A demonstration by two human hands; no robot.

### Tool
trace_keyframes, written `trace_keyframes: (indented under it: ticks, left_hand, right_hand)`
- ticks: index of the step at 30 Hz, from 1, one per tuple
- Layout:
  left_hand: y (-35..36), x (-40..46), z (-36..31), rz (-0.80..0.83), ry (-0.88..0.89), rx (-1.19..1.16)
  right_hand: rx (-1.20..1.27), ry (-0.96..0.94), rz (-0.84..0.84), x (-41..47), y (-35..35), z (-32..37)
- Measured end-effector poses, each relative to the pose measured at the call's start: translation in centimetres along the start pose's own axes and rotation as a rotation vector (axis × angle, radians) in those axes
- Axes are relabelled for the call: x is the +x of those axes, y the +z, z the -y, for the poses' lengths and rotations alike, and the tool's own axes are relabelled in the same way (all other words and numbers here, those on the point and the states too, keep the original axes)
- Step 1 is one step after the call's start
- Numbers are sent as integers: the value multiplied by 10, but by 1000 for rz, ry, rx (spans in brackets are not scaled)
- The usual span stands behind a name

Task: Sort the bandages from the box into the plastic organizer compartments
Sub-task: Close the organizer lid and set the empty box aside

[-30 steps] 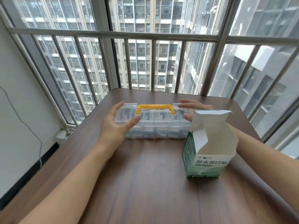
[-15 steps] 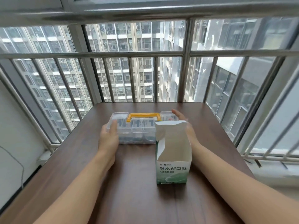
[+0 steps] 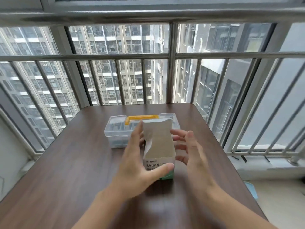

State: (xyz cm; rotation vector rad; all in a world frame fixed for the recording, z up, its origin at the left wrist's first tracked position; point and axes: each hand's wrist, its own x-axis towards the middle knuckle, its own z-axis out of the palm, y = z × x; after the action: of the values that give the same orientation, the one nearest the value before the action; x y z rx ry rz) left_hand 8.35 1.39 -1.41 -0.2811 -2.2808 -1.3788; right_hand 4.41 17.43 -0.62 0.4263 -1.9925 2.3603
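A white and green bandage box (image 3: 157, 147) stands upright in the middle of the brown table (image 3: 74, 171), its top flap open. No bandages show inside it. My left hand (image 3: 137, 166) holds the box, thumb across the printed front and fingers up its left side. My right hand (image 3: 193, 154) hovers at the box's right side with fingers spread, and whether it touches is unclear. Behind the box lies the clear plastic organizer (image 3: 118, 134) with a yellow handle (image 3: 142, 118) and its lid closed. The box and my hands hide its right part.
The table's far edge sits close to a barred window railing (image 3: 171, 80), with metal bars along the right side too. A white wall is on the left. A light blue object (image 3: 251, 189) lies on the floor at the right.
Both hands left the organizer's ends and came to the box. My left hand took hold of its front and left side. The camera shifted, so the box now covers more of the organizer.
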Motion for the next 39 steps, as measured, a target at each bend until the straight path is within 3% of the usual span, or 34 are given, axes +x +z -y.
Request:
trace_keyframes:
  ticks: [3, 6, 9, 12, 19, 28, 39]
  left_hand:
    - [3, -2, 8, 28, -63, -53]
    - [-12, -3, 5, -72, -183, -291]
    - [-29, -6, -3, -183, -265, -394]
    - [-39, -9, -1, -190, -312, -472]
    - [-43, -9, 9, -456, -393, -433]
    - [-37, 18, -3, -418, -446, -518]
    - [-29, 21, -3, -353, -351, -440]
  right_hand:
    - [-158, -22, 138, -7, 12, -4]
    - [-92, 12, 233, -3, 14, -5]
    - [-56, 35, 390, 2, 18, -10]
    - [69, 73, 459, 7, 30, -13]
    - [120, 102, 448, 8, 53, -18]
    - [178, 83, 228, 32, 68, -2]
    - [264, -35, 190, 31, 58, 0]
